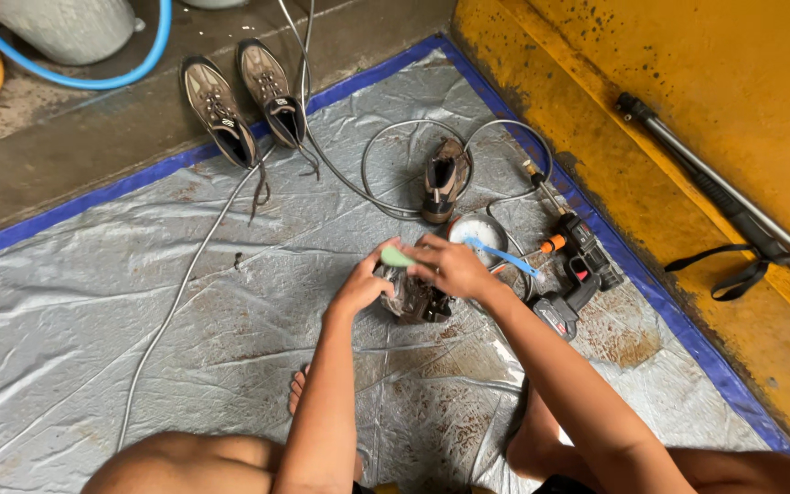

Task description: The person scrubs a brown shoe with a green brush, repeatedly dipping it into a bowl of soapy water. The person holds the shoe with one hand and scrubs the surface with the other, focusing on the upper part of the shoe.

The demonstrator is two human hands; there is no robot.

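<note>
Mid-scrub: left hand clamped round muddy shoe on grey tarp, right hand gripping green brush atop it. Just beyond shoe, white bowl. Next, probably firmer strokes, shoe braced steady.

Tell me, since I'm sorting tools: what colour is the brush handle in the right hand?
Light green: the brush handle in the right hand, head view.
</note>
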